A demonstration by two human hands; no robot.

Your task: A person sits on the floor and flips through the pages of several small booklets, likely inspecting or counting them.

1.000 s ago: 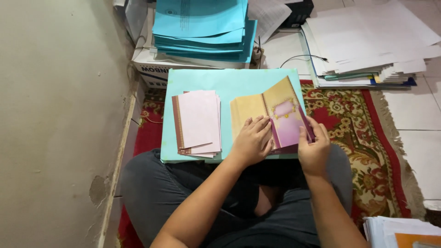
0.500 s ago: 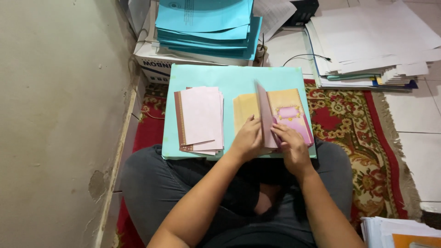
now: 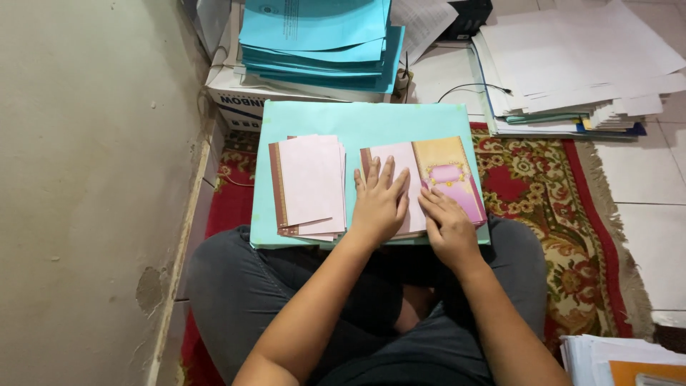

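A teal folder (image 3: 357,121) lies across my lap. On its right half lies a pink and gold card (image 3: 446,175) with one flap folded over, its pale back facing up. My left hand (image 3: 379,204) lies flat on that folded flap, fingers spread. My right hand (image 3: 446,225) presses its fingertips on the card's lower middle, along the fold. To the left sits a stack of folded cards (image 3: 307,182), pale backs up, with brown edges showing.
A thick pile of teal folders (image 3: 318,39) rests on a white box (image 3: 236,100) behind the lap folder. Stacks of white paper (image 3: 572,64) lie at the back right. A patterned red rug (image 3: 564,207) covers the floor; a plain wall (image 3: 86,179) stands on the left.
The card stood open in both hands a second ago. Its left flap has been turned over and pressed flat, and both hands have come down onto it.
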